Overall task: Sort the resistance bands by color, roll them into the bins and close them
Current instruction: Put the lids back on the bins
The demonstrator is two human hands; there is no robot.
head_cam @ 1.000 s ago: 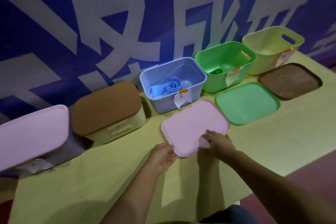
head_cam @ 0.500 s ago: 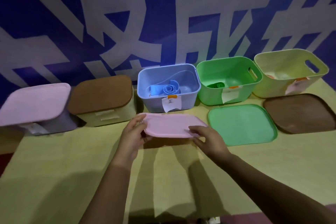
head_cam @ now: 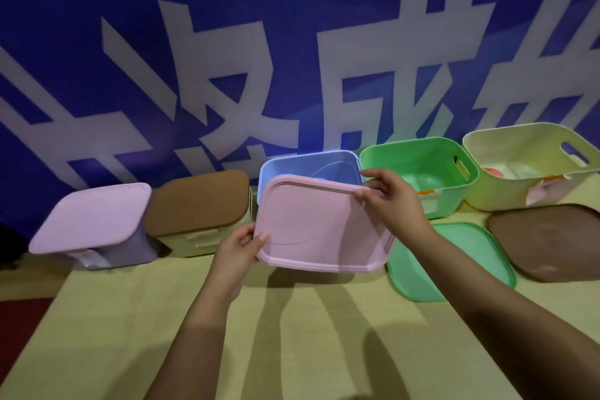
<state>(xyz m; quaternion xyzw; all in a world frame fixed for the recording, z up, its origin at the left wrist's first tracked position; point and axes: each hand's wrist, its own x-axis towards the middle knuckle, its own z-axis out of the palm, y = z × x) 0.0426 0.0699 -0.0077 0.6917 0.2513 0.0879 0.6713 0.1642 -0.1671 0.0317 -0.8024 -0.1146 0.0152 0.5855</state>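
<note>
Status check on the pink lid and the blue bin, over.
Left hand and right hand both grip pink lid. Lid tilted in front of open blue bin, not seated. Nothing blocking the rim.

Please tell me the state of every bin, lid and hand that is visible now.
Purple bin: closed.
Left cream bin: closed.
Blue bin: open.
Green bin: open.
Right cream bin: open.
Pink lid: held up, tilted.
Green lid: flat on table.
Brown lid: flat on table.
Left hand: grips pink lid.
Right hand: grips pink lid.
</note>
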